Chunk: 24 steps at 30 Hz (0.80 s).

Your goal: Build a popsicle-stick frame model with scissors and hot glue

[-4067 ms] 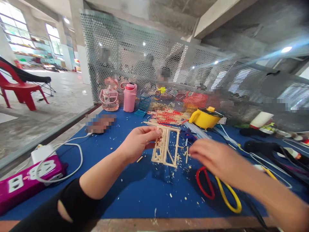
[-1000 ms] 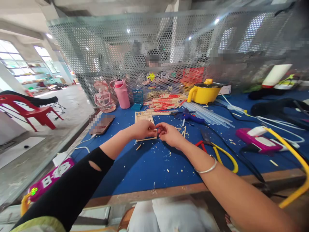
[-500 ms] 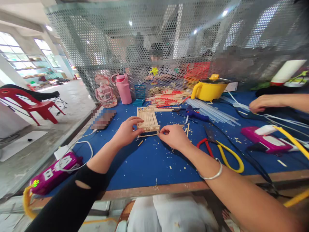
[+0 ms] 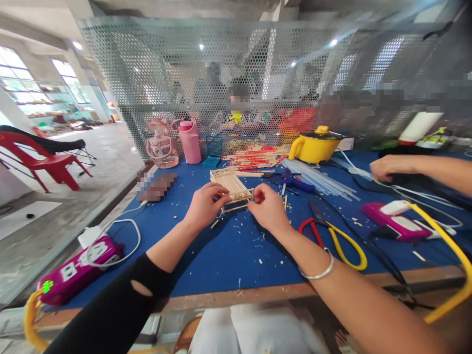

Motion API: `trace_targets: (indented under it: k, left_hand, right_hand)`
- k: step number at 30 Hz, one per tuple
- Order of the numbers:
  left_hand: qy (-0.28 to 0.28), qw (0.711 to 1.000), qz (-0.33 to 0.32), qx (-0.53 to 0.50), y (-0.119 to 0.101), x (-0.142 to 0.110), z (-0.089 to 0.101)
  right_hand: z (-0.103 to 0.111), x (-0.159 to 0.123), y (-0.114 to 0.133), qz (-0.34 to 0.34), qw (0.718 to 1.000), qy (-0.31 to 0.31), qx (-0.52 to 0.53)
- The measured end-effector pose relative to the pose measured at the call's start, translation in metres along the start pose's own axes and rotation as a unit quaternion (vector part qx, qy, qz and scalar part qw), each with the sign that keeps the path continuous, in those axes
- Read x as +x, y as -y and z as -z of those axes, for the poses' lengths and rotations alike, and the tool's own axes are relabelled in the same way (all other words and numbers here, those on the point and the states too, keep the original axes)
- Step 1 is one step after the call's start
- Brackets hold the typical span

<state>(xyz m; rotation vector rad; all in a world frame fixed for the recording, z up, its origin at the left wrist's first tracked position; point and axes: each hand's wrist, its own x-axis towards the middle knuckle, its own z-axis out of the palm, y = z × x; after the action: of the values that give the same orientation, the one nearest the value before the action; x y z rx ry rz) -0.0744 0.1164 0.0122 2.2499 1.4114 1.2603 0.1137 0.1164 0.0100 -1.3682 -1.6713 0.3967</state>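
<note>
A small frame of thin wooden sticks [image 4: 236, 184], like a miniature bed, is held between both hands over the blue table. My left hand [image 4: 206, 202] grips its near left side, thumb and fingers closed on the edge. At its near right corner, my right hand [image 4: 268, 206] has its fingers pinched on the frame's end. A stick bit [image 4: 215, 223] lies below the frame. Beyond it is a pile of sticks with red paper bands [image 4: 254, 158]. Right of my hands lie a blue glue gun [image 4: 298, 181] and pliers with red and yellow handles [image 4: 337, 241].
Clear glue sticks [image 4: 332, 181] lie beside a yellow pot [image 4: 316, 146]. Purple power strips [image 4: 79, 270] sit at both sides with trailing cables. Pink bottles [image 4: 190, 142] stand before a perforated metal screen [image 4: 165, 64]. Another person's hand [image 4: 385, 167] is at the right.
The stick frame has turned and its near end has shifted right and lifted a little, with both hands moving along. The view has shifted slightly.
</note>
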Motion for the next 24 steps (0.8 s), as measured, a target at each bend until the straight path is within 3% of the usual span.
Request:
trace_targets:
  k: [3,5,8,11,16,24]
  left_hand:
    - [0.033,0.996,-0.024,0.085,-0.005,-0.001,0.003]
    - [0.066,0.988,-0.041,0.132,-0.012,0.002,0.005]
    - [0.167,0.975,-0.042,0.141,-0.023,0.014,0.004]
    - [0.238,0.963,-0.036,0.121,-0.025,0.024,-0.003]
    - [0.213,0.966,-0.078,0.127,-0.013,0.027,-0.011]
    - [0.142,0.976,-0.085,0.141,0.009,0.024,-0.004]
  right_hand:
    - [0.005,0.005,-0.002,0.017,0.995,-0.087,0.041]
    - [0.008,0.007,-0.004,0.011,0.993,-0.102,0.059]
    - [0.013,0.005,-0.004,-0.007,0.998,-0.064,-0.004]
    - [0.016,0.001,-0.002,-0.011,0.997,0.020,-0.079]
    - [0.011,-0.005,-0.001,-0.007,0.979,0.135,-0.153]
    - [0.001,-0.007,-0.002,0.046,0.947,0.207,-0.240]
